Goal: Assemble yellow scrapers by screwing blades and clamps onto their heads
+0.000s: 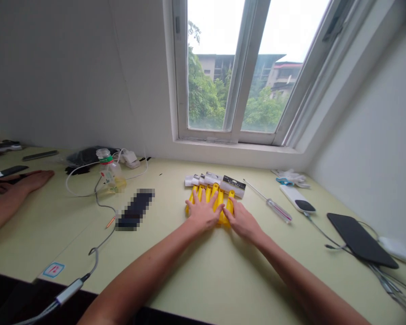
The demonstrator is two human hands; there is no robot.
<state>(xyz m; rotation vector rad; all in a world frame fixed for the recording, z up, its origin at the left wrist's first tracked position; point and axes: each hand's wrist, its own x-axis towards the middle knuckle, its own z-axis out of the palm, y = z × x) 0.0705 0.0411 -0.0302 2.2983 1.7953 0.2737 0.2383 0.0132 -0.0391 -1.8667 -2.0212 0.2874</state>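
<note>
Several slim yellow plastic handles with holes in their far ends lie side by side on the table. My left hand rests flat over them with its fingers spread. At the right end of the row, my right hand has its thumb and fingers around one yellow handle, which lies slightly apart from the others. My hands hide the near parts of the row. Just behind are small white boxes and a black-and-white box.
A screwdriver lies to the right, near a white device, gloves and a black phone-like slab with cables. Leftward are a pixelated dark object, an open bottle, cables and another person's hand.
</note>
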